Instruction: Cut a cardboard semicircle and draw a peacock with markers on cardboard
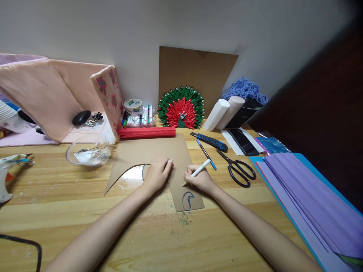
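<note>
A brown cardboard sheet [154,151] with a curved cut-out lies on the wooden desk [85,211]. My left hand [157,174] rests on it, fingers curled and pressed down beside a blue drawn line. My right hand [200,179] is closed round a white marker [200,169], whose tip touches the cardboard. A small blue drawn shape [187,200] sits on the cardboard's near corner, just below my right hand.
Black scissors [239,170], a blue pen [206,154] and a utility knife [210,141] lie to the right. Purple paper sheets [306,196] fill the right edge. A glass bowl [88,150], a glue gun [8,170], a red paper roll [147,132], markers and a paper peacock [181,107] stand behind.
</note>
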Demonstrator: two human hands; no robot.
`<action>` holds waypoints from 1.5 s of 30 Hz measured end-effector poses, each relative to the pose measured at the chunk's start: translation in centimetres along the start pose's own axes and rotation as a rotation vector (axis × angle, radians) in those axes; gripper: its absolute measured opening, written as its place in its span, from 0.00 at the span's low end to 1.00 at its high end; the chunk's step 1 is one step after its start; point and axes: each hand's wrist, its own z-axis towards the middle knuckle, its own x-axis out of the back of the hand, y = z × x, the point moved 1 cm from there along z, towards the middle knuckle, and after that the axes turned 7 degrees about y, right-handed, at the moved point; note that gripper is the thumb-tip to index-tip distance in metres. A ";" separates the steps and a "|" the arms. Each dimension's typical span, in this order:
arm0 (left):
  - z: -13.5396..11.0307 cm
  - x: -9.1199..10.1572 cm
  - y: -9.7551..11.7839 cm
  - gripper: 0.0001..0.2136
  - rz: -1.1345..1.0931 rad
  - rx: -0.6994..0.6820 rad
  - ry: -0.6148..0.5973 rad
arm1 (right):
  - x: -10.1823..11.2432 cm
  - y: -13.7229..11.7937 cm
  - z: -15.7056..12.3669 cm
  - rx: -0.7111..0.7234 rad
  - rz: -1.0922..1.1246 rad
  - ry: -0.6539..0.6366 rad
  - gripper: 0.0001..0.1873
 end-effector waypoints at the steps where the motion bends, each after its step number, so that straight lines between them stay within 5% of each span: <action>1: 0.0 0.0 0.0 0.17 -0.003 -0.004 0.003 | 0.0 0.0 0.0 -0.003 0.005 -0.002 0.16; 13: 0.0 -0.1 -0.2 0.18 -0.007 -0.010 0.011 | 0.3 -0.1 0.3 0.008 0.097 -0.001 0.16; 21: -0.1 -0.1 -0.2 0.18 -0.018 -0.004 0.006 | 0.7 -0.8 0.2 -0.044 0.199 -0.187 0.14; 31: 0.0 -0.1 -0.2 0.17 -0.017 -0.012 0.011 | 0.9 -0.6 -0.3 0.089 0.011 -0.034 0.19; 45: 0.0 -0.1 -0.2 0.18 -0.004 -0.002 -0.004 | 0.6 -0.5 -0.4 0.033 0.042 -0.120 0.17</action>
